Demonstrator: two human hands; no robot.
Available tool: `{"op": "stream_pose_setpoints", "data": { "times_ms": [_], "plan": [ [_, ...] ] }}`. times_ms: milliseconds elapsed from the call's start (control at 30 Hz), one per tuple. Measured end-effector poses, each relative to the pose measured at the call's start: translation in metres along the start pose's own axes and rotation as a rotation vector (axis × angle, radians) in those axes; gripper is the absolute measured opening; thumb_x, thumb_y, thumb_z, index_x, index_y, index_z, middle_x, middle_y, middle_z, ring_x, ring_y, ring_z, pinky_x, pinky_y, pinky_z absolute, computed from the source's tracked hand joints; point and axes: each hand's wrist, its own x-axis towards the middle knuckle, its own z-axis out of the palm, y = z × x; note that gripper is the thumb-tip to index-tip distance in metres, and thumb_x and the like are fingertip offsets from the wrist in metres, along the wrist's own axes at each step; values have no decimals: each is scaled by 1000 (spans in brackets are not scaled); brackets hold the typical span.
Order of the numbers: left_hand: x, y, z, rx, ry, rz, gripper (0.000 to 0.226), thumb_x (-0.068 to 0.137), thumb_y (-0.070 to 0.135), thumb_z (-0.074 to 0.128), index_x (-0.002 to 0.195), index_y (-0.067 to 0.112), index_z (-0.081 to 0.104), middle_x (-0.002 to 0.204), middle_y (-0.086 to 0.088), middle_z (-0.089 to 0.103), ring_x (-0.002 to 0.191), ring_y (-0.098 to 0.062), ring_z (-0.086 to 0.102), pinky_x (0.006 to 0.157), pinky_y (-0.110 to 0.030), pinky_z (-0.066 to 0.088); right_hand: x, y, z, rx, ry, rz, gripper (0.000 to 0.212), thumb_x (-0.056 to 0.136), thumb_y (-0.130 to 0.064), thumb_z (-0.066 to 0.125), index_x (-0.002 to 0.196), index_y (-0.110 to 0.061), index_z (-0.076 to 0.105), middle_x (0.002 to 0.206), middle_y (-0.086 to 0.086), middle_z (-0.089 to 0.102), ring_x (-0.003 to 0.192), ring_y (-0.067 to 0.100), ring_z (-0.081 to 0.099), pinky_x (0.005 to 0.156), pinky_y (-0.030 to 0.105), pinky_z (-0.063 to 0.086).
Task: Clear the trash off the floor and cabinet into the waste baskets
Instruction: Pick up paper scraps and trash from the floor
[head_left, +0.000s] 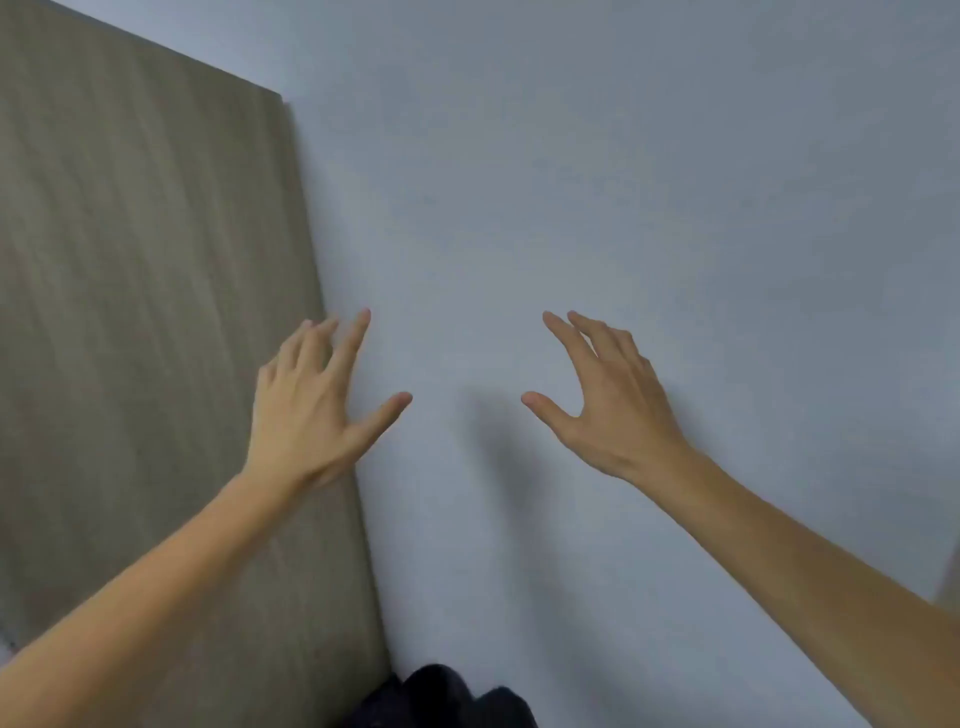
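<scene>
Hands out front, our left hand (306, 410) and right hand (613, 405) spread wide, holding nothing, probably poised to reach; wood panel (145, 312) beside grey wall (623, 182); no trash or baskets visible.

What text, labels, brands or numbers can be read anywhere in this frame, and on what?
None. The wood-grain panel and the pale plain surface carry no print, label or sign. The left hand and right hand are bare and hold nothing. The dark thing at the bottom edge shows no lettering.
</scene>
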Motion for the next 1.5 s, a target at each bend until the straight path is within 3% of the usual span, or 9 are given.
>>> {"op": "stream_pose_setpoints", "data": {
  "times_ms": [367,767,1100,1300,1500],
  "plan": [
    [-151,-77,-98,267,43,-309,88,88,82,39,161,41,14,160,-2,33,148,-32,31,111,-55,38,-21,-135,76,320,-135,-319,84,86,-72,49,157,-36,24,159,-4,33,144,20,32,112,44,37],
    [-359,-159,-280,564,49,-661,89,88,82,37,162,39,13,161,-4,31,146,-34,33,109,-57,39,-105,-401,89,673,-294,-643,83,88,-70,53,158,-40,18,162,-9,26,148,18,24,112,46,39],
    [-532,-219,-434,721,61,-812,90,88,81,42,161,38,15,158,-5,35,144,-31,36,109,-54,40,-232,-614,66,835,-348,-805,79,87,-67,56,155,-38,26,156,-8,35,142,18,34,107,48,46],
    [-625,-251,-453,746,26,-920,88,89,81,39,161,36,16,156,-4,36,145,-29,34,109,-52,38,-310,-690,93,876,-445,-886,78,87,-62,58,154,-36,29,150,-6,42,133,19,41,103,47,49],
    [-734,-277,-405,738,-27,-1120,90,89,84,35,161,34,17,153,-6,39,140,-29,38,107,-52,41,-400,-728,170,904,-584,-964,75,86,-63,56,152,-35,34,142,-5,47,125,21,45,94,41,49]
  ]
}}
